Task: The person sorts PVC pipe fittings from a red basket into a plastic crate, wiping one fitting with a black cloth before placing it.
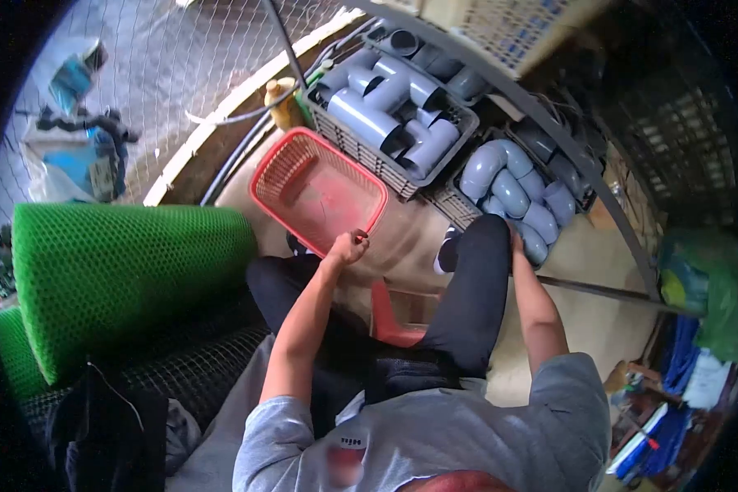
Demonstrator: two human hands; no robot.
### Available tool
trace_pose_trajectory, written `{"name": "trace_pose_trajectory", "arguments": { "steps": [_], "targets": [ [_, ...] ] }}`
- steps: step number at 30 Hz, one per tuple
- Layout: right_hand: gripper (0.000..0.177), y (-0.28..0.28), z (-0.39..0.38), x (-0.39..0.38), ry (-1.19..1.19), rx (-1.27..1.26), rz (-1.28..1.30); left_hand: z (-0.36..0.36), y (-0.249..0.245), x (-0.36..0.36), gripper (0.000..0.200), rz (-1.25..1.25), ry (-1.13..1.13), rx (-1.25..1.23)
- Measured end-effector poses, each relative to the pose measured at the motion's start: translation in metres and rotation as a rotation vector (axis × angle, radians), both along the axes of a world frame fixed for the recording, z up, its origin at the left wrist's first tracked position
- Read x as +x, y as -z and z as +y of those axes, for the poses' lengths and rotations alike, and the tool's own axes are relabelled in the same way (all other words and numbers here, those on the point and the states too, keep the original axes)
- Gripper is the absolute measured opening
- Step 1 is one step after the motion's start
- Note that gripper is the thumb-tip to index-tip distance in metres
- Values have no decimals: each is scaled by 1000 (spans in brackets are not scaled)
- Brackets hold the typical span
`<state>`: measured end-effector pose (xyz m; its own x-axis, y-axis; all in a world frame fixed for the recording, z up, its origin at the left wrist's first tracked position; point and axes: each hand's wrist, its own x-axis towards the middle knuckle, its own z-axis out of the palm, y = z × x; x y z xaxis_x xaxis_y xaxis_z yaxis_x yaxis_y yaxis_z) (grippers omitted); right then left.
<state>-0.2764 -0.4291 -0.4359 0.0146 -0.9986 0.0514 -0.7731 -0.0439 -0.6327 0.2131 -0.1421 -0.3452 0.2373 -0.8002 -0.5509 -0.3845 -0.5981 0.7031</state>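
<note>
A red plastic basket lies on the floor in front of me, with only some dirt or residue showing on its bottom. My left hand is closed on the basket's near rim. Past my raised knee, my right hand reaches beside a crate of grey pipe elbows; the knee covers most of it, and its fingers are hidden. Whether it touches an elbow I cannot make out.
A dark crate of grey pipe tees stands beyond the basket. Rolled green plastic mesh lies at left. A yellow bottle stands by the wire fence. A metal bar runs at right. A red stool shows between my legs.
</note>
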Motion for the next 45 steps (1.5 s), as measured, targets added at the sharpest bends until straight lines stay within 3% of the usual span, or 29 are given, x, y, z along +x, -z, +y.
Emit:
{"name": "trace_pose_trajectory", "arguments": {
  "steps": [6, 7, 8, 10, 12, 14, 16, 17, 19, 22, 24, 26, 27, 29, 32, 33, 37, 39, 42, 44, 45],
  "targets": [
    [11, 8, -33, -3, -226, 84, 482, -15, -22, -3, 43, 52, 52, -149],
    [12, -42, -27, 18, -105, 89, -176, -22, -37, -3, 42, 111, -23, -204],
    [21, -99, -20, 46, -403, -178, 199, -29, -51, -2, 41, 170, -102, -261],
    [23, -212, 0, 117, -127, 447, -207, -44, -79, 3, 42, 312, -178, -353],
    [21, -282, 29, 178, -355, 500, -276, -57, -97, -3, 43, 452, -248, -441],
    [34, -322, 64, 231, -499, 710, -234, -68, -107, -11, 44, 680, -484, -837],
    [37, -341, 60, 269, -609, 594, -183, -66, -127, -2, 42, 795, -479, -761],
    [41, -341, 48, 287, -723, 473, -150, -66, -134, 5, 41, 894, -462, -689],
    [49, -305, -14, 297, -557, 363, -365, -62, -133, 22, 39, 918, -504, -644],
    [91, -278, -115, 322, -182, 370, -420, -53, -119, 41, 31, 871, -613, -614],
    [111, -256, -180, 329, -61, 297, -255, -45, -113, 51, 27, 841, -750, -614],
    [129, -198, -275, 307, -39, -180, 229, -37, -105, 55, 26, 878, -817, -599],
    [129, -198, -294, 308, -53, -181, 239, -33, -117, 65, 26, 969, -789, -554],
    [134, -200, -320, 321, -79, -464, 508, -28, -120, 66, 26, 947, -816, -489],
    [126, -226, -336, 331, -223, -335, 397, -30, -117, 70, 22, 803, -811, -561],
    [116, -226, -333, 332, -225, -382, 427, -28, -115, 68, 22, 775, -789, -561],
    [114, -231, -314, 312, -213, -497, 296, -31, -127, 74, 23, 810, -728, -575],
    [111, -260, -250, 321, -166, -502, -5, -32, -135, 76, 23, 870, -746, -559],
    [104, -300, -141, 314, -162, -498, -19, -28, -123, 67, 26, 860, -786, -567],
    [89, -305, -72, 301, -174, -346, -280, -26, -118, 60, 28, 738, -777, -658],
    [75, -304, -36, 297, -198, -193, -547, -26, -131, 57, 28, 780, -779, -704]
  ]
}}
